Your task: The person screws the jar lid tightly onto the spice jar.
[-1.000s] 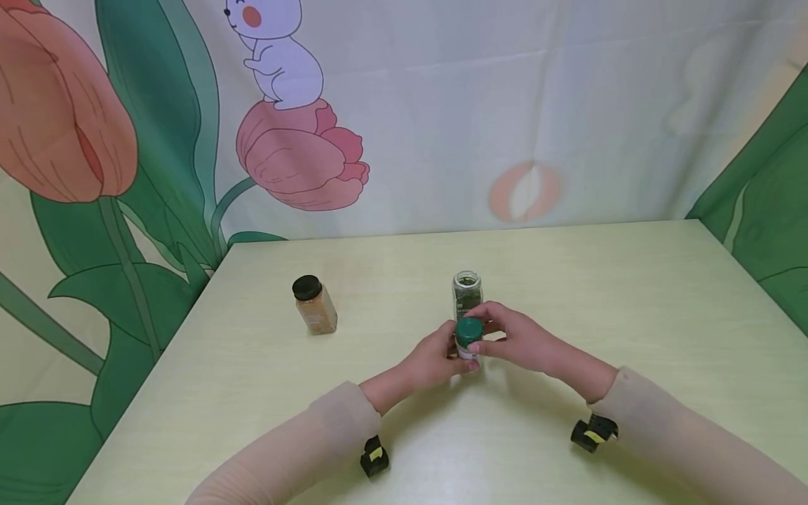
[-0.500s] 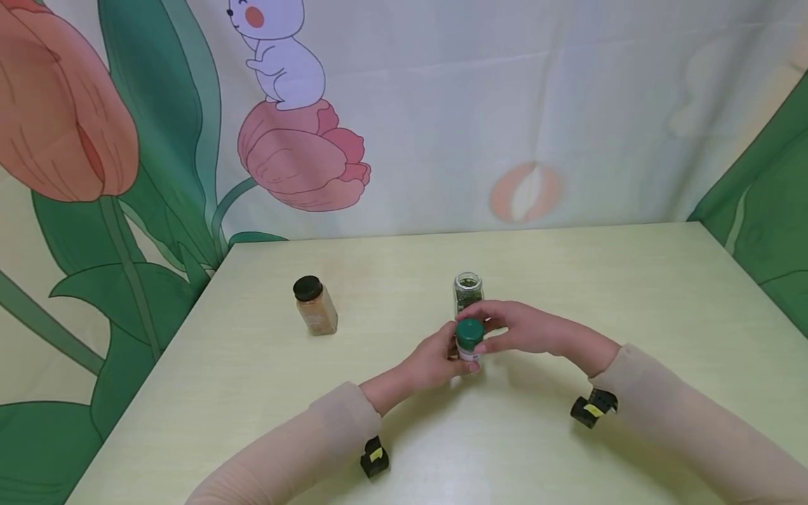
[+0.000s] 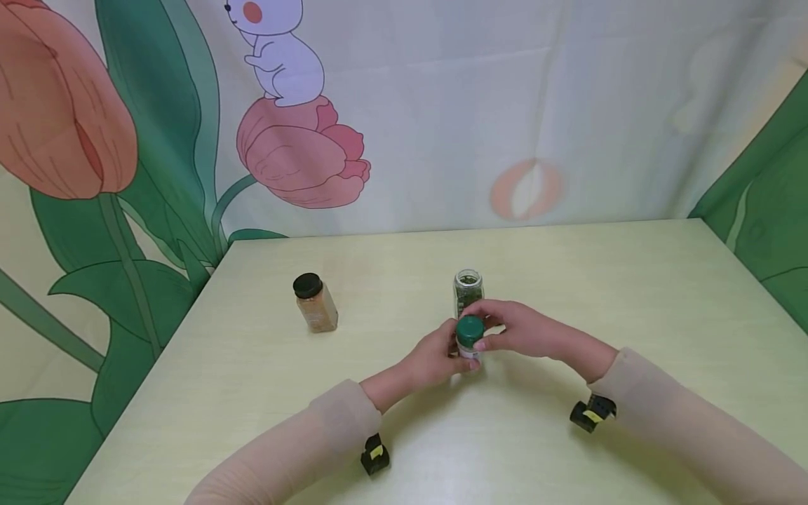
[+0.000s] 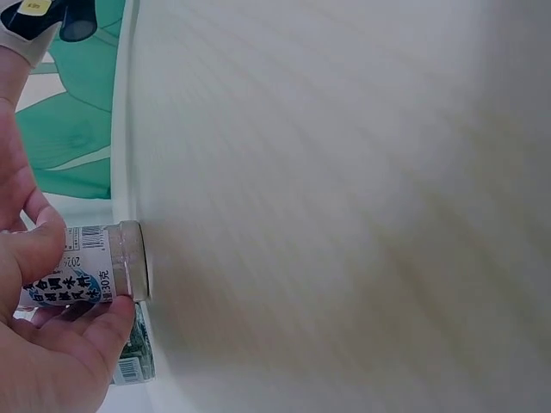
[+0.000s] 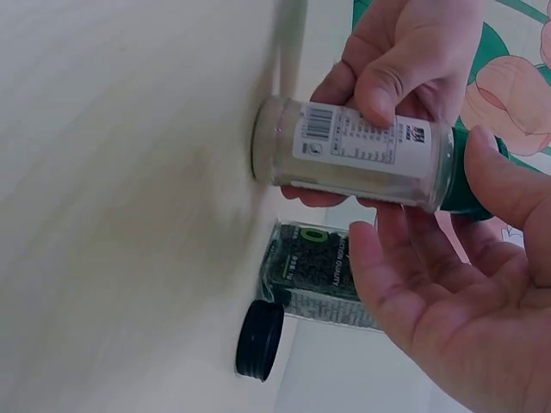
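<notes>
head view, centre of frame: a small white jar [image 3: 468,348] with a green cap [image 3: 470,330] stands on the pale desk [image 3: 631,294]. the left hand [image 3: 432,359] grips the jar's body, thumb and fingers curled round the label, as the left wrist view confirms [image 4: 82,275]. the right hand [image 3: 524,331] is set on the cap, thumb and fingers pinching its rim; in the right wrist view the right hand's fingers [image 5: 413,267] curve round the cap end [image 5: 469,185] while the jar's base touches the desk. just behind stands an open glass jar of green herbs [image 3: 468,291], with a loose black lid [image 5: 259,340] lying beside it in the right wrist view. at left of the frame, well apart, stands a brown spice jar [image 3: 314,304] with a black cap. the step in hand appears to be turning the green cap; which way cannot be told. the next move would call for a firm hold on the body while the cap is twisted.
</notes>
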### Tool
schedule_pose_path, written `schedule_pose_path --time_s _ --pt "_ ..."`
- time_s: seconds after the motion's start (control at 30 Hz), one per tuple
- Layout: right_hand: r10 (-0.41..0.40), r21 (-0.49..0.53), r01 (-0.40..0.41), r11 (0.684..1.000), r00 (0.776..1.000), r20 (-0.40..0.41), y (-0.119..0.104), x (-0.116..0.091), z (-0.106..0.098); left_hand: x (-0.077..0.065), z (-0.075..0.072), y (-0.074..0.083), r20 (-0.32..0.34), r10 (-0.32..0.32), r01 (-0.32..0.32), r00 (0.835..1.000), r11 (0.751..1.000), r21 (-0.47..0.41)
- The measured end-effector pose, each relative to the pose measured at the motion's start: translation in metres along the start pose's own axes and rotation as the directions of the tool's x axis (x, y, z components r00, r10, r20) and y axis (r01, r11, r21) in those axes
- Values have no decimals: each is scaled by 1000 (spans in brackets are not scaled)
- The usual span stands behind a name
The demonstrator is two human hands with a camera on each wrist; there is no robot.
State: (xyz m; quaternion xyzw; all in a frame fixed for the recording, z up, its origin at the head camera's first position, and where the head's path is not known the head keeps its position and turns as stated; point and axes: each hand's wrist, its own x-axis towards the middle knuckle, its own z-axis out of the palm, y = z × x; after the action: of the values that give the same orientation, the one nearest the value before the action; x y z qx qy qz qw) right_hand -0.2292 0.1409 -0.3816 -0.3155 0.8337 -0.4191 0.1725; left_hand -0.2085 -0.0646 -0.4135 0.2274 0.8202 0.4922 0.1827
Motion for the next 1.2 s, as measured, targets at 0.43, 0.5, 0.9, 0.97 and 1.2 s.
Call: schedule_pose_path --time_s 0.43,0.5,0.9,0.97,1.2 --pt "15 7 -14 1000 998 -54 -2 -4 5 1 0 3 -11 -17 17 1000 1000 0" --pt "13 8 -12 1000 999 -51 -3 -4 5 1 0 3 -8 -22 22 1000 1000 -6" --pt "22 35 -21 999 999 -43 -5 -6 3 0 1 3 -2 -27 27 1000 1000 -14" --pt "31 39 -30 999 998 -47 -5 -6 3 1 1 3 -3 -26 26 1000 1000 -11" --pt "52 34 -50 998 997 -51 -3 -8 4 0 1 2 -11 -26 26 1000 1000 -11"
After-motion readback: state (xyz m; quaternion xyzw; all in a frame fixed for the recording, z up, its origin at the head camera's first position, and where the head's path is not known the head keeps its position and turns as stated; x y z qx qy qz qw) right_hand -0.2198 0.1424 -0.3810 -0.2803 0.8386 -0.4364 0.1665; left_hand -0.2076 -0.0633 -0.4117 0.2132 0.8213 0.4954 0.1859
